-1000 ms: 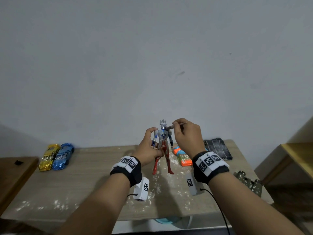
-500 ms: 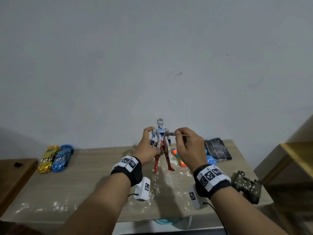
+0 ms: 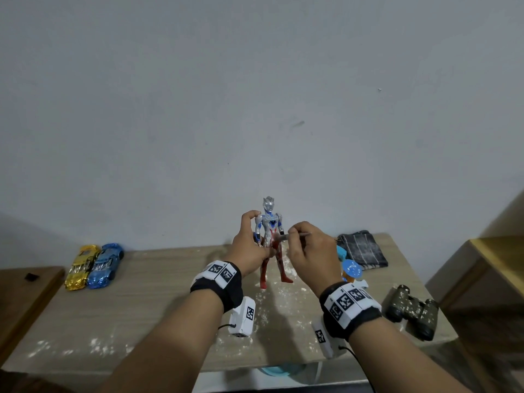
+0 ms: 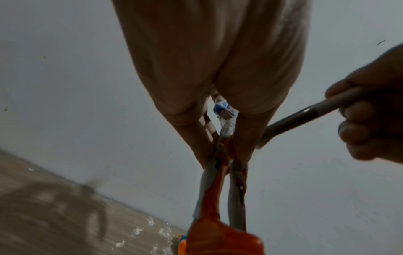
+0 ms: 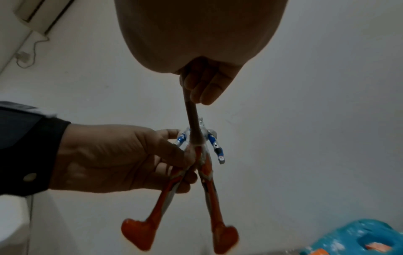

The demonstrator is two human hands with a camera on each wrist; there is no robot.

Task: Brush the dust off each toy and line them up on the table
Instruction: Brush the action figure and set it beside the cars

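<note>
While gripping figure at waist in left hand, above table | right hand pinching brush | sweep downward with light strokes, keeping figure upright

The left hand holds the figure upright above the table; the right hand pinches a brush against its waist. Two cars sit touching at the far left corner, binoculars by the right edge.

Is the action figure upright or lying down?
Upright: the action figure is head up, feet down, gripped at the waist by the left hand.
</note>
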